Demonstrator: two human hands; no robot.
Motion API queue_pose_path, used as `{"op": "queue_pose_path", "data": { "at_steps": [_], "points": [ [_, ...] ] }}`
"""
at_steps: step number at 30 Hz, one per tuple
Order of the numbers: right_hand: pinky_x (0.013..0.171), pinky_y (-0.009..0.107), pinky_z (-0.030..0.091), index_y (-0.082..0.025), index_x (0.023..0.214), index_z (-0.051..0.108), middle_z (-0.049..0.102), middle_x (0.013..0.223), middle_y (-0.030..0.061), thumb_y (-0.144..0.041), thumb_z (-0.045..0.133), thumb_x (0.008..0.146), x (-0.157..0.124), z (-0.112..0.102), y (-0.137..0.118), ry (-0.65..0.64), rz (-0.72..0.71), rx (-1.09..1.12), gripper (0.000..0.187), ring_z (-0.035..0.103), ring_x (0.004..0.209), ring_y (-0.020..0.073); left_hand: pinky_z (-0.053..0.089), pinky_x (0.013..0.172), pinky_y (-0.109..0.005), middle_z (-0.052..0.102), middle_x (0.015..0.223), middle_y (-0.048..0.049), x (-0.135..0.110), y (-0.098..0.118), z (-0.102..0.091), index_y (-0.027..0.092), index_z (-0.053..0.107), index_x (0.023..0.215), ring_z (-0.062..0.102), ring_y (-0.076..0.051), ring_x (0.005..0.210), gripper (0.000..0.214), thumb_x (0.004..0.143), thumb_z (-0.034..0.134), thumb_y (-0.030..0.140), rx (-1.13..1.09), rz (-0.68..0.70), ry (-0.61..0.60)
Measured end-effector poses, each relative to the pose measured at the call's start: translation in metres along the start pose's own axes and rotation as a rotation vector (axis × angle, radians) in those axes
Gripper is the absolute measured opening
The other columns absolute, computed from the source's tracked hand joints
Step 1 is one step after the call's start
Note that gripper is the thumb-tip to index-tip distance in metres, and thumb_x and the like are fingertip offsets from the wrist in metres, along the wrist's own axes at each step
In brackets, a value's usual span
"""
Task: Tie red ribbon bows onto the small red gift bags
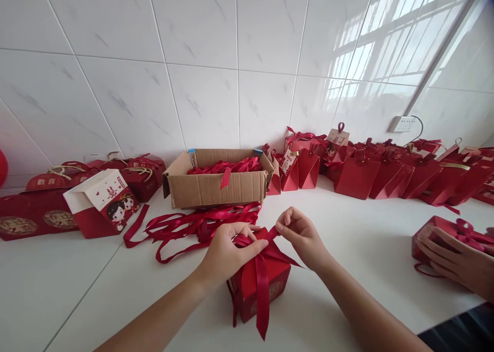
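A red gift box [278,280] with faint gold print sits on the white table in front of me. Dark red satin ribbon [262,290] is looped over its top, and one long tail hangs down the near side. My left hand [229,249] pinches the ribbon at the top left of the box, thumb laid across it. At the upper right, my right hand [303,236] holds a piece of the ribbon between thumb and fingertips. The ribbon's crossing is partly hidden under my left fingers.
Behind the box lies a pile of loose ribbons [193,226], with a cardboard box [219,190] of ribbon beyond. Red gift boxes line the wall, including a cartoon-printed box [102,203] and plain red boxes [357,177]. At right, another person's hand [447,254] rests on a ribboned box [428,231].
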State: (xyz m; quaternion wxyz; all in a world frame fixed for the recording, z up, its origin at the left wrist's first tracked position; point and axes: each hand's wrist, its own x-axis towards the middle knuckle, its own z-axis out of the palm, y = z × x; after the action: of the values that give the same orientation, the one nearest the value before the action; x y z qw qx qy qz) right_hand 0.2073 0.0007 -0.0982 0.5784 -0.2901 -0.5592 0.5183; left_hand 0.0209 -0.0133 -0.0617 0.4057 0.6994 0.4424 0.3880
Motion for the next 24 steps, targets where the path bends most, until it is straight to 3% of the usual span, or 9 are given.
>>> {"op": "queue_pose_path", "data": {
  "at_steps": [3,9,13,16,18,20,21,24],
  "points": [
    [0.061,0.027,0.038,-0.021,0.07,0.039,0.054,0.068,-0.0026,-0.035,0.073,0.077,0.001,-0.004,-0.002,0.024,-0.005,-0.027,0.037,0.047,0.062,0.0119,0.042,0.101,-0.042,0.073,0.095,-0.0072,0.001,-0.003,-0.001,0.021,0.05,0.057,0.059,-0.029,0.116,0.031,0.07,0.073,0.036,-0.003,-0.005,-0.027],
    [0.059,0.028,0.04,-0.021,0.065,0.035,0.062,0.068,0.0,-0.033,0.074,0.076,0.002,-0.011,-0.006,0.03,-0.102,-0.114,0.042,0.053,0.062,0.0136,0.047,0.096,-0.041,0.068,0.069,-0.0015,-0.001,-0.004,-0.001,0.022,0.038,0.054,0.061,-0.03,0.113,0.04,0.071,0.073,0.033,-0.045,0.009,-0.061],
    [0.06,0.027,0.041,-0.022,0.074,0.042,0.058,0.07,-0.0019,-0.035,0.073,0.077,0.004,-0.014,-0.008,-0.098,0.013,-0.092,0.034,0.051,0.063,0.0122,0.049,0.094,-0.041,0.067,0.069,-0.0004,-0.005,-0.002,0.0,0.021,0.045,0.057,0.063,-0.028,0.11,0.033,0.071,0.073,0.033,-0.047,0.02,-0.053],
    [0.064,0.028,0.043,-0.021,0.079,0.049,0.055,0.07,-0.0014,-0.042,0.061,0.086,0.006,-0.017,-0.009,-0.192,0.078,-0.195,0.025,0.05,0.064,0.0124,0.049,0.096,-0.04,0.069,0.076,-0.0017,-0.009,0.003,0.001,0.021,0.049,0.061,0.064,-0.027,0.11,0.029,0.072,0.073,0.033,-0.037,0.049,-0.067],
    [0.068,0.031,0.046,-0.02,0.08,0.055,0.057,0.073,0.0003,-0.04,0.055,0.09,0.006,-0.021,-0.009,-0.238,0.096,-0.26,0.022,0.053,0.068,0.0137,0.048,0.098,-0.039,0.071,0.083,-0.0034,-0.013,0.005,0.001,0.021,0.053,0.071,0.063,-0.026,0.111,0.024,0.073,0.073,0.034,-0.024,0.075,-0.052],
    [0.078,0.035,0.048,-0.021,0.087,0.061,0.063,0.086,0.0031,-0.03,0.06,0.085,0.005,-0.027,-0.009,-0.304,0.1,-0.314,0.01,0.058,0.081,0.0174,0.045,0.101,-0.04,0.071,0.1,-0.0059,-0.017,0.004,-0.003,0.022,0.056,0.096,0.059,-0.025,0.116,0.03,0.075,0.072,0.036,0.011,0.116,0.013],
    [0.084,0.039,0.048,-0.022,0.095,0.064,0.065,0.098,0.0044,-0.023,0.064,0.08,0.004,-0.031,-0.01,-0.351,0.095,-0.362,0.015,0.059,0.091,0.0201,0.043,0.103,-0.04,0.068,0.111,-0.0076,-0.019,0.002,-0.008,0.023,0.052,0.111,0.056,-0.024,0.119,0.04,0.078,0.069,0.037,0.046,0.14,0.065],
    [0.105,0.047,0.036,-0.031,0.131,0.051,0.049,0.139,0.005,-0.006,0.064,0.068,-0.001,-0.045,-0.011,-0.522,0.093,-0.54,0.069,0.044,0.127,0.0261,0.035,0.11,-0.04,0.054,0.135,-0.0097,-0.022,-0.012,-0.04,0.024,0.042,0.131,0.045,-0.024,0.13,0.047,0.087,0.056,0.038,0.25,0.237,0.304]
  ]
}}
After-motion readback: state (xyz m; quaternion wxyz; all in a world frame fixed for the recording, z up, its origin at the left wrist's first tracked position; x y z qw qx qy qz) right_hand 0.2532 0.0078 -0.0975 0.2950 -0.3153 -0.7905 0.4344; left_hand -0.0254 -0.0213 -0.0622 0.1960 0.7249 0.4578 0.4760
